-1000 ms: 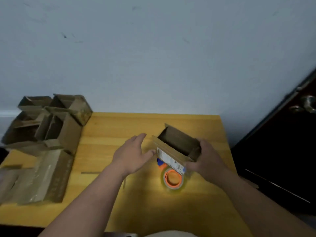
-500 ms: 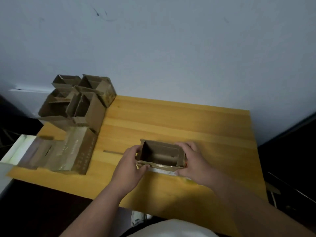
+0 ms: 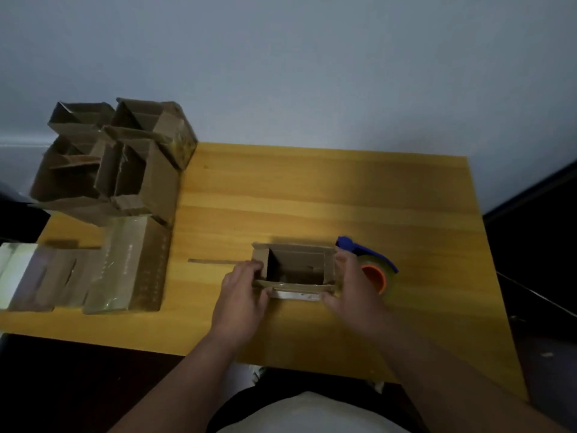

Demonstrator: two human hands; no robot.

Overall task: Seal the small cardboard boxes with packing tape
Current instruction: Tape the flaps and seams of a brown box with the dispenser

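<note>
**Two hands hold an open box**

The small brown box (image 3: 296,267) sits open on the yellow wood table (image 3: 312,189), toward 6 o'clock; the left hand (image 3: 240,295) and right hand (image 3: 352,289) grip its sides; its white label is too blurry to read; the blue and orange tape roll (image 3: 374,270) touches it at 3 o'clock; more open boxes (image 3: 118,164) stand at 10 o'clock.

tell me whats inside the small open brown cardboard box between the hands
The small open brown cardboard box shows only bare dark cardboard walls and floor, nothing visibly inside. Its near bottom corner is hidden by the front wall.
</note>
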